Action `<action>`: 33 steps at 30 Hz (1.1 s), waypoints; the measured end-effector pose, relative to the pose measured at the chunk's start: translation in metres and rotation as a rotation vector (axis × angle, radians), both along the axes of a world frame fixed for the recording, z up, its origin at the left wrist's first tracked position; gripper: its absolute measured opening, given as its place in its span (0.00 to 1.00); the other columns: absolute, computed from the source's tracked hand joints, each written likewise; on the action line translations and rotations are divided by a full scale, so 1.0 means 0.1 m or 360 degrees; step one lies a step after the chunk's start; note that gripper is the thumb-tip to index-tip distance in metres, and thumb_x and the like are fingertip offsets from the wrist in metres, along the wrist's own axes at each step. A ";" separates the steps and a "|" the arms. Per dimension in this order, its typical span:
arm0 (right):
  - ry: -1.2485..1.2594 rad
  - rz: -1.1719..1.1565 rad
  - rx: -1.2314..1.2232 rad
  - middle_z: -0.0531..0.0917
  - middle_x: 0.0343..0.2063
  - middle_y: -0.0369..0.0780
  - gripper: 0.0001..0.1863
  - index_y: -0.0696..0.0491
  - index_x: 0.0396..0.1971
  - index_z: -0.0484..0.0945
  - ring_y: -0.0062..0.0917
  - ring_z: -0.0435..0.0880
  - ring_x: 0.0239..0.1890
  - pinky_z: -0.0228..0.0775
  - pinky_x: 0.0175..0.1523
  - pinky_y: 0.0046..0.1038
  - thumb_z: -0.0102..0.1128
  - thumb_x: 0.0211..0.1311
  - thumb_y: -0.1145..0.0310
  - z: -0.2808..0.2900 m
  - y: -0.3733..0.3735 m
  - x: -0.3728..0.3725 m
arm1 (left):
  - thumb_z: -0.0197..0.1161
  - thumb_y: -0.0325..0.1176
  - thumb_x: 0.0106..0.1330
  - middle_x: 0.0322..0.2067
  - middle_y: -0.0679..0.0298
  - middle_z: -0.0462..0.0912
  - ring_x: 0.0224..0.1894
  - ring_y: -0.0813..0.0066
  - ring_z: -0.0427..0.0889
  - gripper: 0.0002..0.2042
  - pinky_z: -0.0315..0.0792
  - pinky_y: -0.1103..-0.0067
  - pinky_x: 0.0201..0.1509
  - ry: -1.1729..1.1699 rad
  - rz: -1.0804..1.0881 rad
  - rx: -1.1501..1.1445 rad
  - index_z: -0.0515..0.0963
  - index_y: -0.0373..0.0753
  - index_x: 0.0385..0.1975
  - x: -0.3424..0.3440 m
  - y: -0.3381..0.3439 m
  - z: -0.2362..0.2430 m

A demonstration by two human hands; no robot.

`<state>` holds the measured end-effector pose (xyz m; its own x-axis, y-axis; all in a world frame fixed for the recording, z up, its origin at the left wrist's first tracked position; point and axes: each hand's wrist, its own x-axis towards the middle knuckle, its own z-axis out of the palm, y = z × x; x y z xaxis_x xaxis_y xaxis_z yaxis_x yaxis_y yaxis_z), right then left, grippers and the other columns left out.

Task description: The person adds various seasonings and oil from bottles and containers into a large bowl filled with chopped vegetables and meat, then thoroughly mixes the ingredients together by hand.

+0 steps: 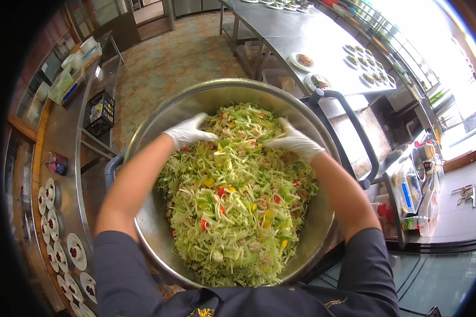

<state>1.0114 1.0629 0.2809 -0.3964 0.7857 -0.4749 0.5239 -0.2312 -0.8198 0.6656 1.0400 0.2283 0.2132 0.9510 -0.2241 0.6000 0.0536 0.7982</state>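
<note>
Shredded salad [237,201] being worked by two gloved hands in a large steel bowl [158,232].

The salad, pale green shreds flecked with red and yellow pieces, is filling the bowl, which is sitting on a wheeled cart with a dark handle [354,132]. The left hand [188,132] is pressing on the far left of the heap, fingers slightly spread and digging in; the right hand [293,140] is lying on the far right, fingers held together and partly buried. Small plated portions [370,66] are waiting on a steel counter [296,31] behind, and more small dishes [63,248] are lining the shelf at the left.
</note>
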 end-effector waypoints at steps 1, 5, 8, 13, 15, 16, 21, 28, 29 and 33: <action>-0.0112 0.0020 0.0091 0.73 0.57 0.52 0.63 0.58 0.71 0.38 0.36 0.77 0.55 0.61 0.65 0.31 0.78 0.43 0.61 -0.17 0.09 -0.09 | 0.75 0.49 0.49 0.63 0.45 0.65 0.66 0.59 0.65 0.53 0.58 0.70 0.70 -0.0133 0.0074 -0.0162 0.49 0.28 0.69 0.25 0.09 -0.18; 0.0459 0.0138 -0.0106 0.74 0.57 0.48 0.56 0.58 0.69 0.47 0.30 0.74 0.59 0.60 0.67 0.31 0.77 0.47 0.60 -0.19 0.04 -0.34 | 0.75 0.33 0.50 0.61 0.58 0.70 0.63 0.67 0.67 0.47 0.58 0.73 0.69 -0.0966 -0.0041 -0.0551 0.52 0.40 0.70 0.69 0.04 -0.14; 0.0808 0.0327 -0.0357 0.74 0.57 0.44 0.46 0.58 0.66 0.59 0.26 0.71 0.60 0.62 0.66 0.30 0.75 0.49 0.60 -0.07 0.01 -0.34 | 0.74 0.30 0.50 0.60 0.60 0.72 0.61 0.69 0.69 0.44 0.59 0.73 0.69 -0.1017 -0.0262 -0.0537 0.56 0.40 0.69 0.71 -0.09 0.04; 0.0403 0.0449 -0.0003 0.69 0.62 0.47 0.45 0.53 0.65 0.63 0.33 0.65 0.65 0.53 0.69 0.36 0.68 0.51 0.44 0.52 -0.25 -0.37 | 0.73 0.30 0.53 0.55 0.59 0.78 0.58 0.70 0.74 0.34 0.64 0.73 0.66 -0.0999 -0.0103 -0.0457 0.67 0.38 0.61 0.62 -0.33 0.65; 0.0256 0.0267 -0.0006 0.68 0.63 0.48 0.40 0.49 0.63 0.70 0.35 0.62 0.67 0.52 0.69 0.40 0.64 0.54 0.41 0.55 -0.21 -0.30 | 0.72 0.43 0.55 0.54 0.54 0.77 0.57 0.66 0.75 0.32 0.65 0.67 0.65 -0.0742 0.0046 -0.0503 0.70 0.38 0.59 0.63 -0.41 0.98; 0.0196 0.0076 0.0099 0.77 0.54 0.47 0.33 0.52 0.59 0.72 0.31 0.74 0.57 0.68 0.60 0.37 0.60 0.60 0.45 0.78 -0.40 -0.36 | 0.71 0.47 0.56 0.53 0.52 0.78 0.56 0.64 0.75 0.32 0.65 0.65 0.65 -0.0574 0.0065 -0.0484 0.72 0.38 0.58 0.65 -0.49 1.20; 0.0581 -0.0188 -0.0220 0.82 0.31 0.38 0.14 0.58 0.46 0.75 0.14 0.80 0.23 0.72 0.21 0.15 0.49 0.72 0.63 0.91 -0.43 -0.30 | 0.57 0.54 0.66 0.29 0.64 0.77 0.33 0.77 0.76 0.23 0.74 0.77 0.36 -0.0464 0.0173 -0.0406 0.79 0.38 0.45 0.53 -0.39 1.28; -0.0384 -0.0163 -0.0324 0.76 0.56 0.50 0.43 0.60 0.68 0.40 0.16 0.80 0.25 0.68 0.20 0.14 0.59 0.60 0.77 1.00 -1.13 0.13 | 0.69 0.50 0.56 0.68 0.38 0.52 0.71 0.53 0.54 0.51 0.51 0.70 0.73 0.0087 0.0122 -0.0431 0.45 0.22 0.67 -0.21 -1.12 0.75; -0.0147 -0.0238 -0.0552 0.78 0.54 0.49 0.45 0.60 0.69 0.38 0.16 0.80 0.27 0.71 0.24 0.15 0.60 0.60 0.75 0.54 -1.20 0.43 | 0.71 0.53 0.53 0.69 0.40 0.49 0.72 0.55 0.51 0.54 0.49 0.70 0.74 0.0189 0.0063 -0.0558 0.45 0.24 0.68 -0.17 -1.26 0.76; 0.0785 -0.0163 -0.0766 0.83 0.39 0.41 0.32 0.61 0.57 0.70 0.17 0.76 0.45 0.72 0.50 0.31 0.70 0.57 0.59 -0.39 -1.49 0.13 | 0.72 0.46 0.54 0.61 0.51 0.69 0.62 0.62 0.69 0.48 0.63 0.66 0.66 -0.0845 0.0297 -0.0964 0.49 0.39 0.71 0.35 -1.63 0.12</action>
